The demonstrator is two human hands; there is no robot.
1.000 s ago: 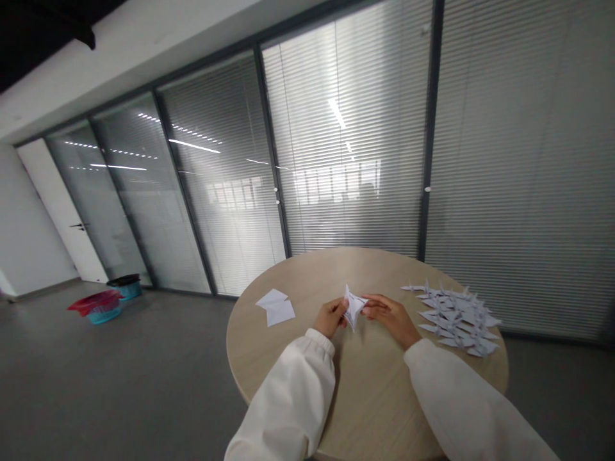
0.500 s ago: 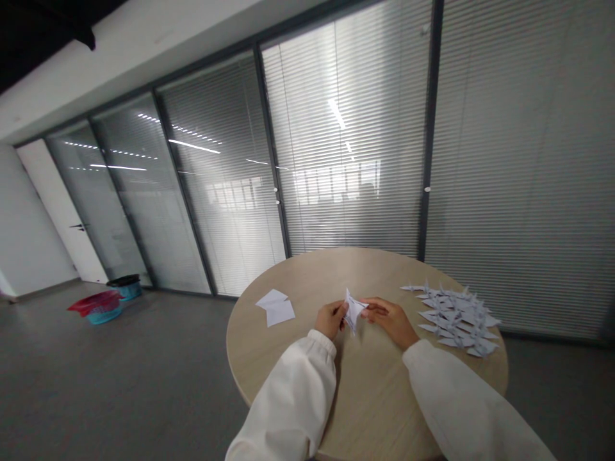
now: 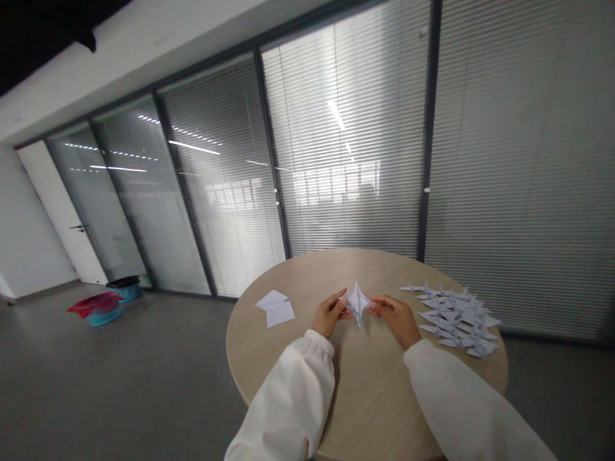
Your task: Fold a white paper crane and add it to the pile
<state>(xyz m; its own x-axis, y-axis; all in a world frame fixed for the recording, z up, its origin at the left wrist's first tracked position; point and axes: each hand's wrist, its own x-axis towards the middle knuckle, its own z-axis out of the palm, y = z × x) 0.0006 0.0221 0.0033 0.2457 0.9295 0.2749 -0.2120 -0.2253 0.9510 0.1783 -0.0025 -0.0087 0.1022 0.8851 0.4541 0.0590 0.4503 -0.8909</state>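
Observation:
Above the round wooden table (image 3: 369, 384), a white folded paper crane (image 3: 357, 303) is held between my two hands. My left hand (image 3: 330, 312) pinches its left side with thumb and fingers. On the opposite side, my right hand (image 3: 394, 316) grips the right tip of the paper. The crane's pointed ends stick up and down between the hands. Several finished paper cranes (image 3: 459, 320) lie in close rows to the right of my right hand. Some white paper sheets (image 3: 277, 310) rest on the table's left side.
A glass partition with blinds (image 3: 350, 141) stands just behind the table. On the floor at the left are a blue bin with a red liner (image 3: 98, 308) and another with a black liner (image 3: 125, 288). Farther left is a white door (image 3: 62, 208).
The folded paper has turned and shifted slightly to the right and up, its sides spread wider. My left hand has changed its hold; the right hand's fingers now close on the paper's right tip.

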